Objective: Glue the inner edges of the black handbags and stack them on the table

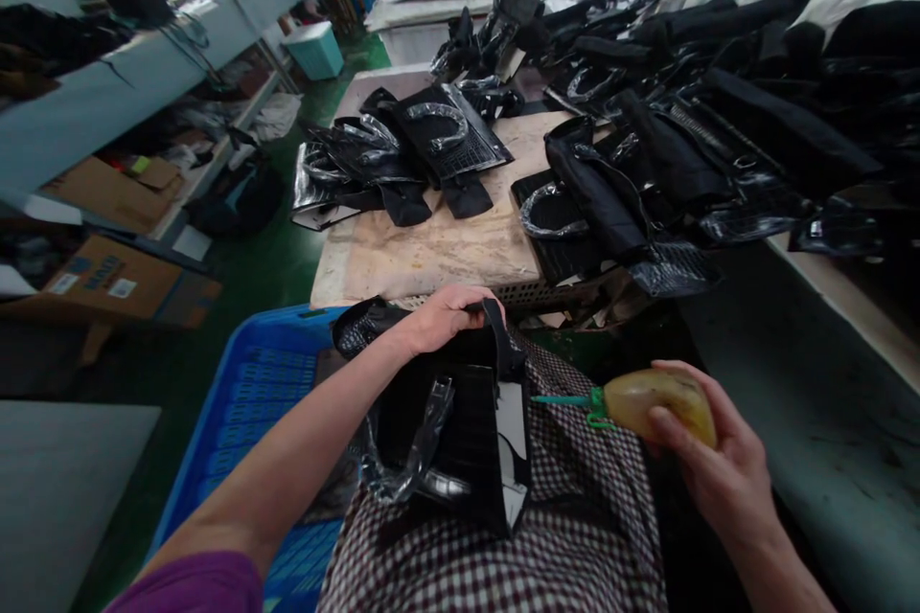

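On my lap, over a checked apron (pixel 596 536), rests a black bag piece (pixel 460 431) with a handle (pixel 406 465) wrapped in clear plastic. My left hand (pixel 449 314) pinches a black flap at the piece's upper edge. White lining shows along the right side of the piece. My right hand (pixel 725 445) is wrapped around a yellowish squeeze bottle (pixel 657 402) with a green collar and a thin green nozzle. The nozzle points left, its tip close to the white edge; whether it touches I cannot tell.
A wooden board (pixel 431 254) ahead carries several black bag pieces (pixel 452 129). More black pieces (pixel 754 134) are heaped at the right. A blue plastic crate (pixel 244 402) stands left of my lap. Cardboard boxes (pixel 122 278) and a long bench (pixel 237 19) line the left.
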{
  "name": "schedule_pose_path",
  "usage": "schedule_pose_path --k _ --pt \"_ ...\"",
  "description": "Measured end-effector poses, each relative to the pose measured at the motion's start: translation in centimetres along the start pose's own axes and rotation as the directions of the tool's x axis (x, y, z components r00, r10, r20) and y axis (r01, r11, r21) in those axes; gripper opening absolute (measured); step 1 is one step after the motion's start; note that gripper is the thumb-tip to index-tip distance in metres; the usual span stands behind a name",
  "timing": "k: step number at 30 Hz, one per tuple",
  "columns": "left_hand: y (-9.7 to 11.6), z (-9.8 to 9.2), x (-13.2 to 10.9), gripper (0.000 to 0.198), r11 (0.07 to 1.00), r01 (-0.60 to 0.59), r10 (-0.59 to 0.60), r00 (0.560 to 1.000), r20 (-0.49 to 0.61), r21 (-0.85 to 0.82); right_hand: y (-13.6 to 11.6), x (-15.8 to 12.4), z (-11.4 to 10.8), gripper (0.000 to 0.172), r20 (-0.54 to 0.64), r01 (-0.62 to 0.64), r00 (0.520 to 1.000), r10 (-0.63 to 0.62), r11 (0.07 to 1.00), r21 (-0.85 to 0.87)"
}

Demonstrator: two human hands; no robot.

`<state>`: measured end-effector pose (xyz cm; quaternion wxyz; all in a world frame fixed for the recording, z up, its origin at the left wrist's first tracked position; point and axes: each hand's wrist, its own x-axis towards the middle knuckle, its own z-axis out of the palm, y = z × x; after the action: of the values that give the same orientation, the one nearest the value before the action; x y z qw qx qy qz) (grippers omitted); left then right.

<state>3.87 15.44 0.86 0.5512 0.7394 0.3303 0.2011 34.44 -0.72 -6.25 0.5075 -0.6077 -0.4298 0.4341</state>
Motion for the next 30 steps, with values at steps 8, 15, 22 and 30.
schedule_pose_path --k 8,15,22,30 --pt "-0.7 0.0 0.8 0.020 1.000 0.007 -0.008 0.999 0.034 0.023 -1.1 0.7 0.5 0.049 -0.001 0.033 0.999 -0.033 0.998 -0.055" --pt "-1.6 -0.2 1.0 0.018 0.999 -0.003 0.001 0.999 0.035 0.042 -1.2 1.4 0.9 0.052 0.041 0.075 0.997 -0.072 0.994 -0.078" --pt "-2.3 -0.3 1.2 0.016 0.999 0.005 -0.007 0.999 0.047 0.036 -1.6 1.6 0.7 0.048 0.104 0.106 0.990 -0.094 0.987 -0.119" --pt "-1.5 -0.3 1.0 0.019 0.999 0.015 -0.017 0.999 0.044 0.047 -1.9 0.6 -0.4 0.046 0.264 0.104 0.963 -0.056 0.979 -0.174"
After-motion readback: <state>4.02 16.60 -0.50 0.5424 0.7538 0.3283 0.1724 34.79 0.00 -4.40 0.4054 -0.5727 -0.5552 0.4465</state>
